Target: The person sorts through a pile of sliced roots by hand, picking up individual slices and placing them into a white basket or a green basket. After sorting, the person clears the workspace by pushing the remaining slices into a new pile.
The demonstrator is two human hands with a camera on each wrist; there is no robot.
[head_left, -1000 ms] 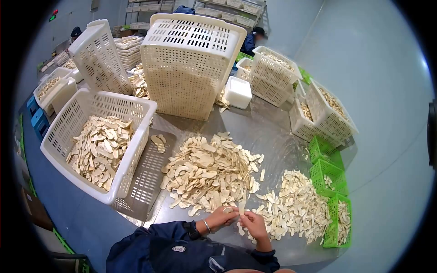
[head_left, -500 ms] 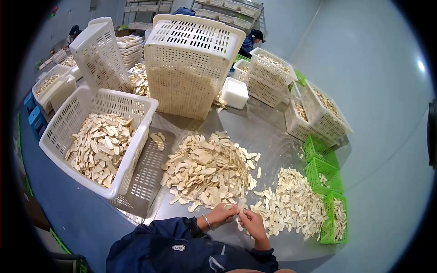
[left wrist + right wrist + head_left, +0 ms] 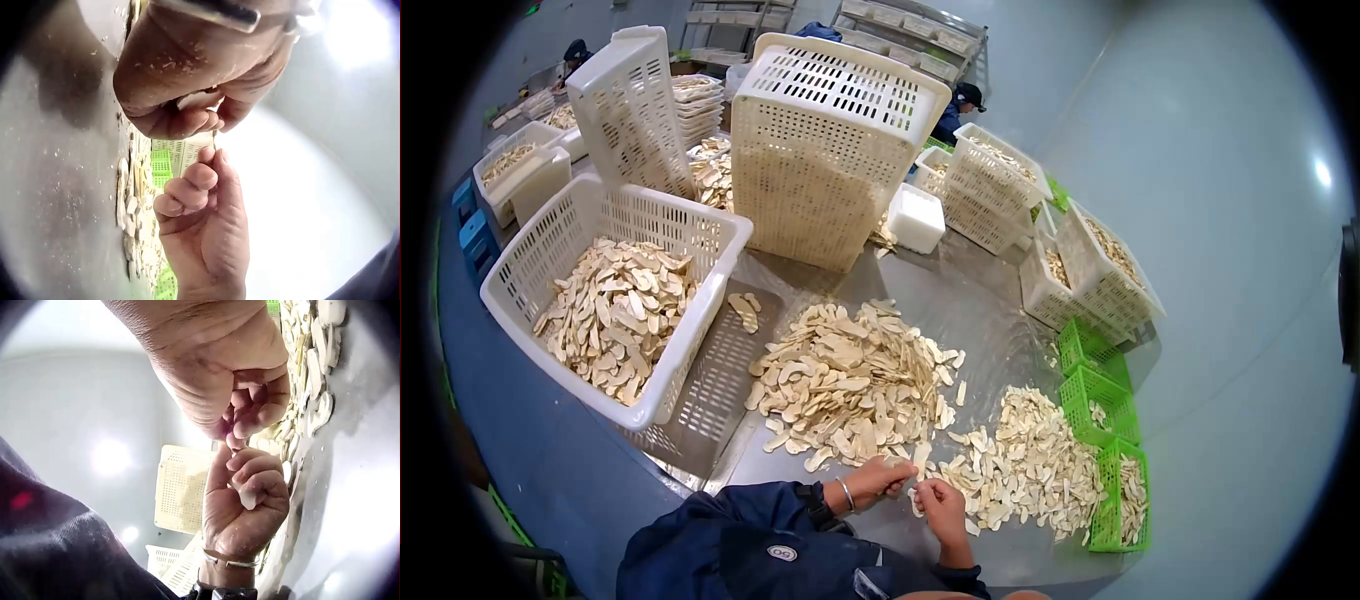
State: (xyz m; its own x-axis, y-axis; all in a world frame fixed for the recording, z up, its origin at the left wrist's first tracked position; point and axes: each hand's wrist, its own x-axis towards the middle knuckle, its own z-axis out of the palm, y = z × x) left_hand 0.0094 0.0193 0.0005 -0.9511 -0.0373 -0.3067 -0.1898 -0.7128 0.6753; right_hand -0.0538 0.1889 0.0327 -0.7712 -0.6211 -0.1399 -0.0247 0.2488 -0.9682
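Head view: I've got the hands slightly further apart than half a second ago. Left hand [image 3: 883,477] seems to pinch a pale slice [image 3: 921,456] by the near edge of the slice pile [image 3: 845,380], another piece [image 3: 248,499] tucked in its palm. Right hand [image 3: 943,508] is curled narrow just below; can't tell if it's pinching anything. I'd say this slice isn't finished.

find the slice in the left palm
In the right wrist view, the slice shows right of centre, below curled fingers of the left hand, above the bracelet.
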